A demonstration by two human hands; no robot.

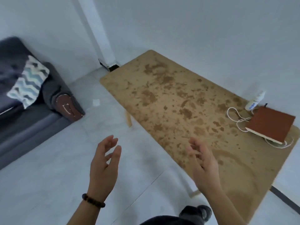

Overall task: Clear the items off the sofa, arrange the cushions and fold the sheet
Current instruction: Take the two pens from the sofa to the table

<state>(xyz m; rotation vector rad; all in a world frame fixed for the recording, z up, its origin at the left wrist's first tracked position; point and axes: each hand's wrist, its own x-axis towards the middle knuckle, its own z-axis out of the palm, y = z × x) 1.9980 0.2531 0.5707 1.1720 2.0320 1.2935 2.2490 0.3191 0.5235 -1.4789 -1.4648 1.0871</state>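
Observation:
A dark grey sofa (32,125) stands at the left edge, only its right end in view. A cushion with a blue and white zigzag pattern (28,82) leans against its armrest. On the wooden table (170,98) at the right lie a brown notebook (272,125), a white cord (238,119) partly under it, and a small white spray bottle (255,101). My left hand (104,166) is open, palm turned inward, over the floor. My right hand (203,163) is open over the table's near corner. Both hands hold nothing.
Pale tiled floor (56,184) lies between the sofa and the table. A scrap of white paper (96,102) sits on the floor near the sofa's arm. White walls meet in a corner behind the table. My dark shoe (201,211) shows at the bottom.

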